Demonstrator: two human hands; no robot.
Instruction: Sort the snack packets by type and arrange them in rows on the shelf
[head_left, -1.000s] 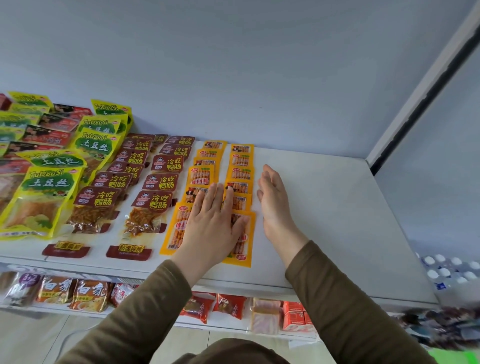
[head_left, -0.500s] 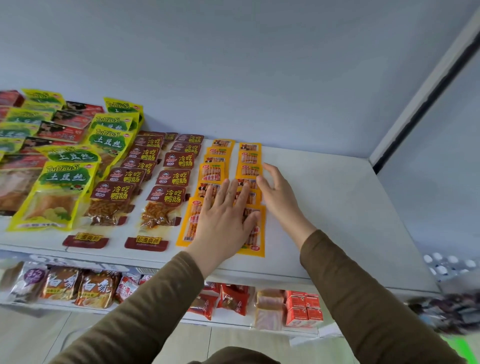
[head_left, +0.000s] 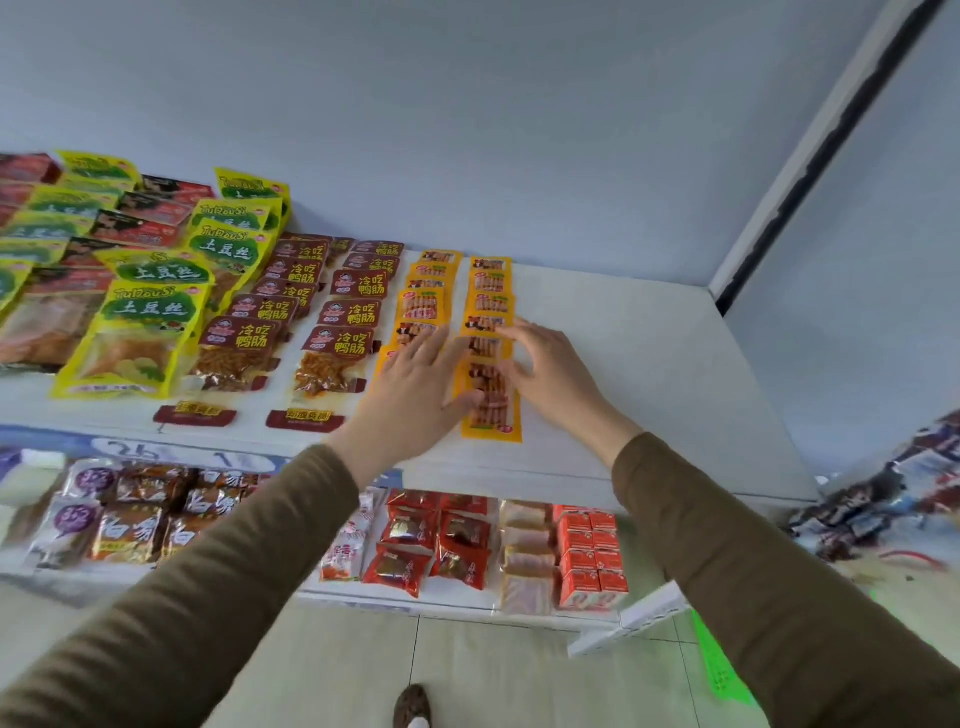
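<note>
Two rows of orange-yellow sausage packets (head_left: 488, 291) run front to back on the white shelf (head_left: 649, 364). My left hand (head_left: 415, 387) lies flat with straight fingers on the front packets of the left orange row. My right hand (head_left: 550, 371) rests beside the right orange row, its fingertips touching a packet (head_left: 491, 400) near the front. Left of these stand two rows of dark red packets (head_left: 348, 312) and rows of yellow-green packets (head_left: 150, 317).
The right part of the shelf top is bare white up to the wall corner (head_left: 727, 296). A lower shelf (head_left: 467, 603) holds red packets, orange boxes (head_left: 589, 551) and brown noodle packs (head_left: 130, 514). Tiled floor lies below.
The view has pulled back and shifted. My right hand turned from edge-on beside the right orange row to fingers reaching over its packets. My left hand stays flat on the front packets.
</note>
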